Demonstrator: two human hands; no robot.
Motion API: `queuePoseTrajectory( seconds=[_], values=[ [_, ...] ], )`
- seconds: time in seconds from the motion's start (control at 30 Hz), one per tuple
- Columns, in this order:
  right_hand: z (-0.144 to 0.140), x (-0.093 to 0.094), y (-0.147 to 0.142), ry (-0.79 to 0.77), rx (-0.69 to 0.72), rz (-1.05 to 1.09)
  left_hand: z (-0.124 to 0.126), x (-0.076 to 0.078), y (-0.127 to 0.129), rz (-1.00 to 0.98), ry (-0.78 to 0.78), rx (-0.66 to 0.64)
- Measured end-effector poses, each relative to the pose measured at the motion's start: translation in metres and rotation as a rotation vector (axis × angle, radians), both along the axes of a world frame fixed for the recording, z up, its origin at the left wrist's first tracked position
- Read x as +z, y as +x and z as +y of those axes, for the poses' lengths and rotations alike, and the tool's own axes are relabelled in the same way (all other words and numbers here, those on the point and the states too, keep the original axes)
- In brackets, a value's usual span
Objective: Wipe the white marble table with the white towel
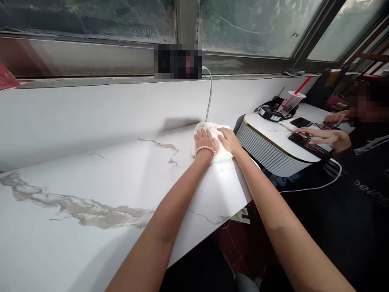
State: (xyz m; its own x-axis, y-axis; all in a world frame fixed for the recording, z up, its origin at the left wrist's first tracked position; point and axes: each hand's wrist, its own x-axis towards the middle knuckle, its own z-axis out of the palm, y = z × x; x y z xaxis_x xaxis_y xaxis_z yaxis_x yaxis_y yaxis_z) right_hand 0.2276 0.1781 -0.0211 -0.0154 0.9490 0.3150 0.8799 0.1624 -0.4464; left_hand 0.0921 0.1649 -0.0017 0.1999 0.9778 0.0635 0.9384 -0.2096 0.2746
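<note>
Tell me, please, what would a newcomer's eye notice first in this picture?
First, near the centre, the left hand, wearing a beaded bracelet, and the right hand, both on a white cloth at the table's right end. Next, the red straw in a clear cup at upper right.

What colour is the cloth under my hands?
The cloth is creamy white; it shows best in the head view, the only one here.
</note>
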Motion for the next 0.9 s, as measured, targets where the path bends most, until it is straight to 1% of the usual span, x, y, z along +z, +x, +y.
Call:
queuePoseTrajectory(
  seconds=[0.07,0.17,0.27,0.37,0.47,0.53,0.6,0.7,0.8,0.9],
  values=[
    [-0.002,0.001,0.001,-0.003,-0.022,-0.010,0.002,-0.001,0.001,-0.004,0.006,-0.027],
    [-0.006,0.004,-0.008,-0.019,-0.068,-0.049,0.006,-0.001,-0.006,-0.002,0.009,-0.051],
    [-0.015,0.006,-0.021,-0.056,-0.153,-0.108,0.006,0.001,-0.014,0.016,0.000,-0.098],
    [-0.030,0.008,-0.036,-0.103,-0.252,-0.140,0.003,0.004,-0.023,0.034,-0.021,-0.162],
    [-0.046,0.011,-0.059,-0.139,-0.296,-0.155,-0.003,0.005,-0.043,0.043,-0.028,-0.217],
    [-0.053,0.014,-0.081,-0.179,-0.257,-0.190,-0.009,0.002,-0.066,0.044,-0.018,-0.226],
    [-0.058,0.017,-0.111,-0.206,-0.156,-0.239,-0.019,-0.003,-0.099,0.041,0.008,-0.196],
    [-0.066,0.019,-0.172,-0.214,0.046,-0.264,-0.043,-0.011,-0.168,0.057,0.064,-0.076],
    [-0.081,0.017,-0.247,-0.189,0.240,-0.240,-0.078,-0.013,-0.256,0.090,0.088,0.076],
    [-0.103,0.013,-0.325,-0.112,0.405,-0.224,-0.122,-0.013,-0.349,0.071,0.058,0.205]
  ],
)
